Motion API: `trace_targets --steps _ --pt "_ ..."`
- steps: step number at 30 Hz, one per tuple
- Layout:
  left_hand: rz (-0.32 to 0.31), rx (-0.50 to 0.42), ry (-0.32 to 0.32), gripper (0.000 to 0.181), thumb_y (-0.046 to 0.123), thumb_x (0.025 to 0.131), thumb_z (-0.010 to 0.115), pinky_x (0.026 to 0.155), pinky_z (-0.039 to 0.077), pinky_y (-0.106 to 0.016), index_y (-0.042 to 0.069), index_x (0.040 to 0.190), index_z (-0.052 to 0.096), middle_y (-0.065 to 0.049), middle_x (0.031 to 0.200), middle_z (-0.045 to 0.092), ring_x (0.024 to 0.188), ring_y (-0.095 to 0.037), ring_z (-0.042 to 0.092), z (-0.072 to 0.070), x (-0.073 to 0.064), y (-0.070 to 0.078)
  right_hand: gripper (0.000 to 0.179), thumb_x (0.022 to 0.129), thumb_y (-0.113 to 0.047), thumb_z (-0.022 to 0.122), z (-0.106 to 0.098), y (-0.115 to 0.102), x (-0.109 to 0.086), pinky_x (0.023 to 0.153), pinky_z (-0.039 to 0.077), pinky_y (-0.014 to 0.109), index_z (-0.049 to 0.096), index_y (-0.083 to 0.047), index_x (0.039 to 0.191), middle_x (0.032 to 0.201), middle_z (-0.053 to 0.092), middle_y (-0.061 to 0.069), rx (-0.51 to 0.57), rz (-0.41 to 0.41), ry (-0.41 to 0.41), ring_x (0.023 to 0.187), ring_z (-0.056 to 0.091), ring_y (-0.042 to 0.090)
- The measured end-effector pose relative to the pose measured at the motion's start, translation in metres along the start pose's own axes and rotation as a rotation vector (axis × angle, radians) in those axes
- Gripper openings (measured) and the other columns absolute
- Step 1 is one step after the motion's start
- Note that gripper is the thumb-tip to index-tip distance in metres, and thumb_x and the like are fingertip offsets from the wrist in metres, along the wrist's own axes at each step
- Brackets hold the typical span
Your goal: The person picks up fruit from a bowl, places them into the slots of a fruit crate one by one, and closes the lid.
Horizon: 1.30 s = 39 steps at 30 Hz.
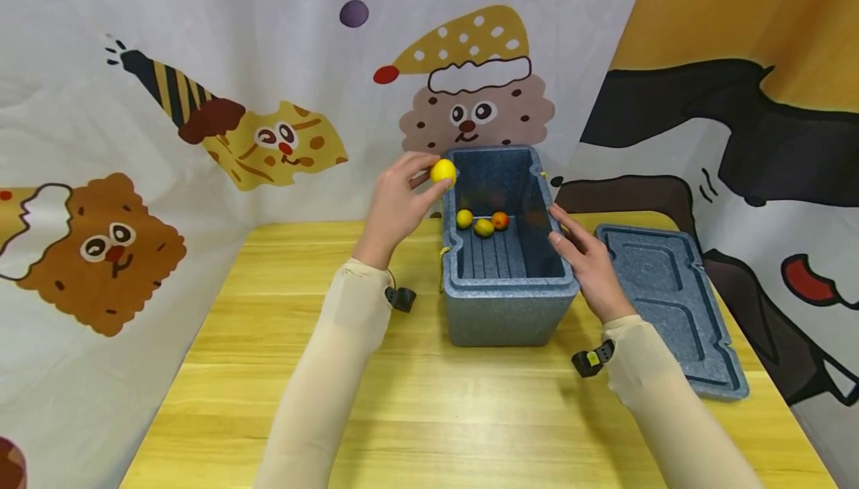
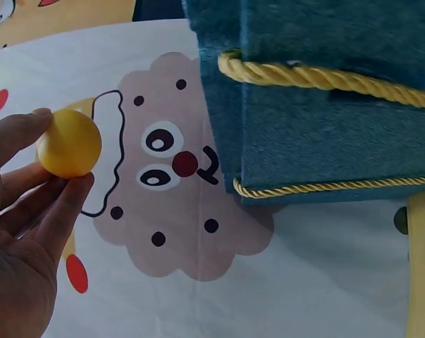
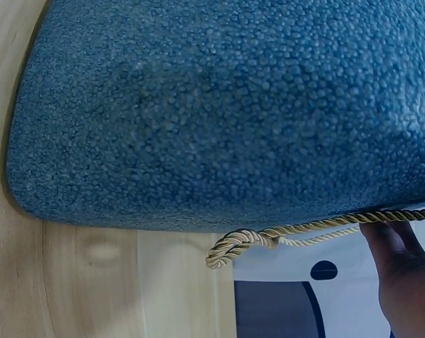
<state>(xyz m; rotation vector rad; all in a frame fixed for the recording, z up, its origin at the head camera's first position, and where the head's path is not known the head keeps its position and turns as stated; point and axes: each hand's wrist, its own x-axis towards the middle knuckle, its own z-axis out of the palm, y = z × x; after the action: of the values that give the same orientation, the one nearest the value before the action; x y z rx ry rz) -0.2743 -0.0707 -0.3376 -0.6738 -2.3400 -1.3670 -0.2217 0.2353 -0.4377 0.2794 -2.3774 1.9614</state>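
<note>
My left hand [image 1: 401, 202] pinches a smooth, round yellow ball [image 1: 443, 171] between thumb and fingertips, just above the left rim of a blue-grey foam box [image 1: 513, 317]. From the left wrist view, the same ball [image 2: 70, 144] sits clear of the box's wall [image 2: 339, 134]. Inside the box, two yellow round fruit-like pieces [image 1: 483, 228] and an orange-red one [image 1: 500, 221] lie on the ribbed floor. My right hand [image 1: 590, 262] rests against the box's right rim with its fingers fairly straight. The right wrist view shows this hand [image 3: 413, 289] only in part, beside the box.
The box's lid [image 1: 671, 310] lies on the wooden table [image 1: 322, 370] to the right of the box. Gold rope handles [image 3: 233, 246] hang along the box's sides. A printed cartoon curtain [image 1: 268, 42] stands behind the table.
</note>
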Motion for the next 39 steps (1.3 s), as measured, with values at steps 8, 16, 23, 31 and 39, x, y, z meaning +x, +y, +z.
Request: trace_targets --steps 8,16,23,31,39 --pt "-0.024 0.027 -0.047 0.036 0.015 0.09 0.074 0.091 0.05 -0.022 -0.002 0.12 0.067 -0.01 0.114 0.061 0.105 -0.018 0.061 0.009 0.023 0.009 0.052 0.103 -0.032 0.053 0.003 -0.003 0.001 0.115 0.023 0.05 0.04 -0.023 0.152 0.158 0.028 -0.009 0.027 -0.008 0.0 0.144 0.024 0.015" --pt "-0.104 0.151 -0.141 0.038 0.022 0.092 0.071 0.089 0.048 -0.018 0.002 0.125 0.065 -0.007 0.119 0.06 0.106 -0.018 0.059 0.028 0.04 0.018 0.053 0.104 -0.027 0.052 0.008 -0.021 -0.004 0.114 0.023 0.05 0.037 -0.014 0.153 0.159 0.028 -0.002 0.029 -0.01 -0.006 0.144 0.024 0.019" --pt "-0.124 0.25 -0.224 0.039 0.026 0.093 0.07 0.086 0.047 -0.02 0.004 0.125 0.065 -0.005 0.115 0.06 0.1 -0.017 0.057 0.043 0.055 0.027 0.051 0.103 -0.03 0.053 0.002 -0.005 -0.001 0.114 0.025 0.049 0.039 -0.022 0.153 0.158 0.028 -0.007 0.021 -0.012 0.01 0.143 0.026 0.016" --pt "-0.15 0.277 -0.283 0.038 0.026 0.094 0.069 0.08 0.048 -0.02 0.006 0.127 0.065 -0.004 0.108 0.058 0.094 -0.016 0.054 0.049 0.064 0.031 0.052 0.103 -0.029 0.053 0.003 -0.011 -0.004 0.114 0.025 0.049 0.039 -0.018 0.153 0.158 0.028 -0.006 0.027 -0.001 0.003 0.144 0.025 0.017" --pt "-0.18 0.315 -0.33 0.036 0.026 0.096 0.067 0.083 0.048 -0.019 0.007 0.126 0.066 -0.005 0.12 0.058 0.099 -0.015 0.054 0.057 0.077 0.03 0.054 0.104 -0.026 0.052 0.007 -0.029 -0.008 0.114 0.025 0.05 0.037 -0.009 0.152 0.159 0.027 0.001 0.02 -0.003 0.0 0.144 0.024 0.021"
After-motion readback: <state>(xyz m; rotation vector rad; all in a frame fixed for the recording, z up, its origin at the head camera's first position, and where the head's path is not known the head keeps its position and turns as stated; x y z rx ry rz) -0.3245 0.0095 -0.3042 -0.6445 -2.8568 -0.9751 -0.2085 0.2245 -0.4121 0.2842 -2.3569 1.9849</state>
